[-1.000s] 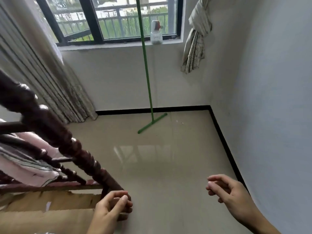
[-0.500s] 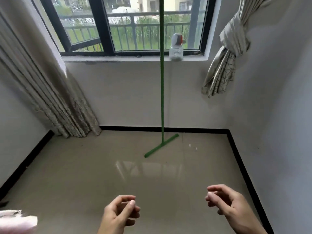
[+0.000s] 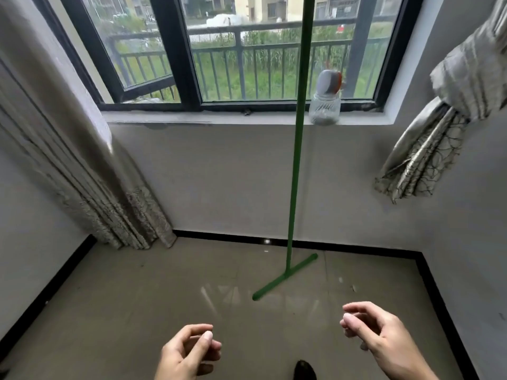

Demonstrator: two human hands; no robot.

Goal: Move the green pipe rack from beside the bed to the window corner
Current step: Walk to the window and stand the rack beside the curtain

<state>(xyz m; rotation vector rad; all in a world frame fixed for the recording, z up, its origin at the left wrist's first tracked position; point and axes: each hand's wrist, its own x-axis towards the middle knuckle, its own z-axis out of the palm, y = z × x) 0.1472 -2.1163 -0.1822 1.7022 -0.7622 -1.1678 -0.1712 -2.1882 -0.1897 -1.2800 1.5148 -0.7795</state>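
The green pipe rack point(image 3: 297, 149) stands upright on the tiled floor under the window, a thin vertical pole on a short diagonal foot bar point(image 3: 285, 277); its top runs out of view. My left hand point(image 3: 189, 352) hovers low in front of me with fingers loosely curled and nothing in it. My right hand point(image 3: 381, 333) is also empty, fingers curled and apart, a little below and right of the foot bar. Neither hand touches the rack.
A glass jar point(image 3: 325, 108) with a rounded object on top sits on the window sill point(image 3: 192, 117) beside the pole. Long curtains point(image 3: 82, 174) hang at left; a tied curtain point(image 3: 439, 133) hangs at right. A dark shoe tip point(image 3: 304, 370) shows at the bottom.
The view has swung away from the dark wooden bed frame and closer to the window wall. The rack looms larger. Both hands stay empty and curled.
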